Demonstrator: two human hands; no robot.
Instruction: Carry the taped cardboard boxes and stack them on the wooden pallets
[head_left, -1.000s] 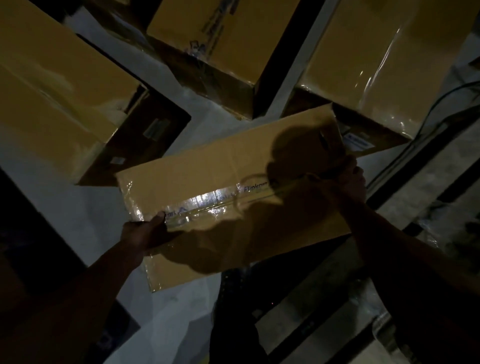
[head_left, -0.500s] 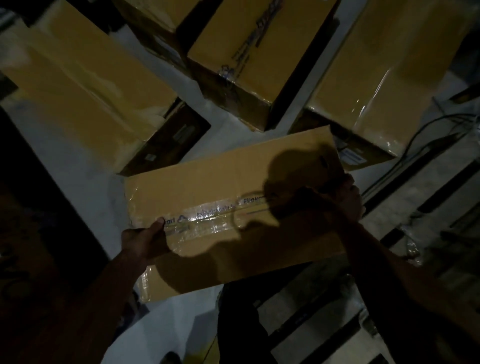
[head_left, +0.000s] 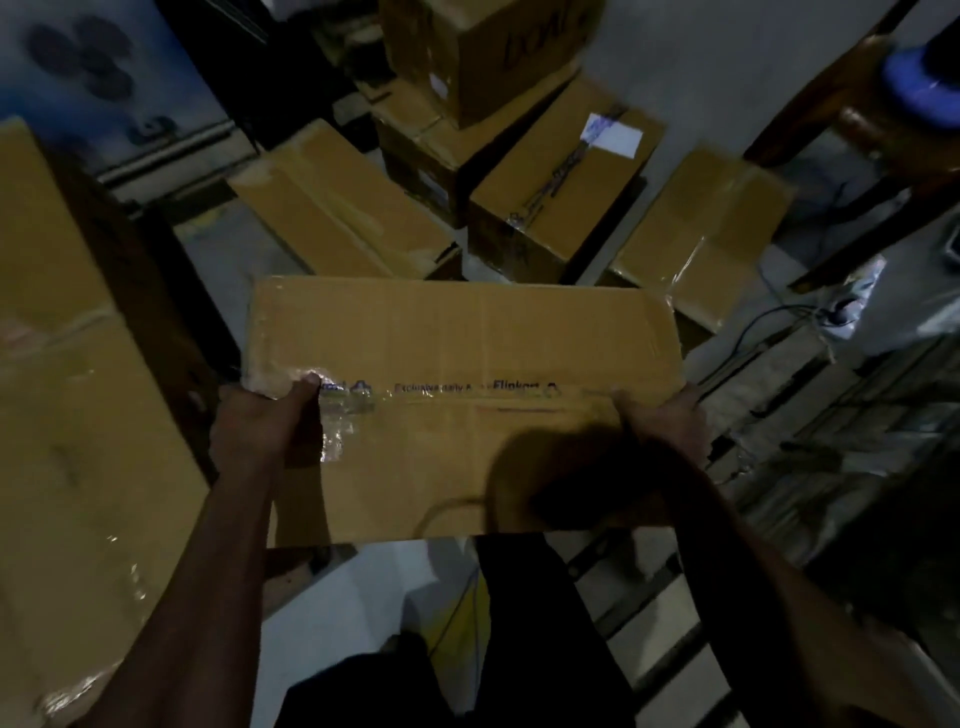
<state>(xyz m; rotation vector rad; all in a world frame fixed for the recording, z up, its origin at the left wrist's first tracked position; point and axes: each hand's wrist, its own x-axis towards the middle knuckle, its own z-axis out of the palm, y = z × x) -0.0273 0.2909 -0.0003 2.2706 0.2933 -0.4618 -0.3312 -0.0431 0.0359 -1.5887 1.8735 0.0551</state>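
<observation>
You hold a flat brown box (head_left: 462, 384) in the air in front of you, above the floor (head_left: 363, 587) and your legs. It is wide and its top faces you. A strip of clear tape (head_left: 447, 392) with dark printed letters runs along its length, and the tape is wrinkled and shiny near the left end. A dark shadow lies on the near right part of the top.

Your left hand (head_left: 260, 423) grips the left end, with the thumb pressed on top of the tape and the other fingers curled under, out of sight. Your right hand (head_left: 667, 423) grips the right end; its fingers wrap around the edge, but shadow covers them and you cannot tell how they lie.

Behind the box, several more boxes stand on the floor: a long one (head_left: 337, 208) on the left, one with a white label (head_left: 566, 187) in the middle, one wrapped in tape (head_left: 701, 234) on the right, and a stack (head_left: 467, 67) further back. A big box (head_left: 67, 395) fills the left edge and is cut off by the frame. On the right, a pallet (head_left: 675, 639) with pale slats lies low beside your legs, and cables (head_left: 769, 322) run across the floor near it. The far right is very dark and blurred.
</observation>
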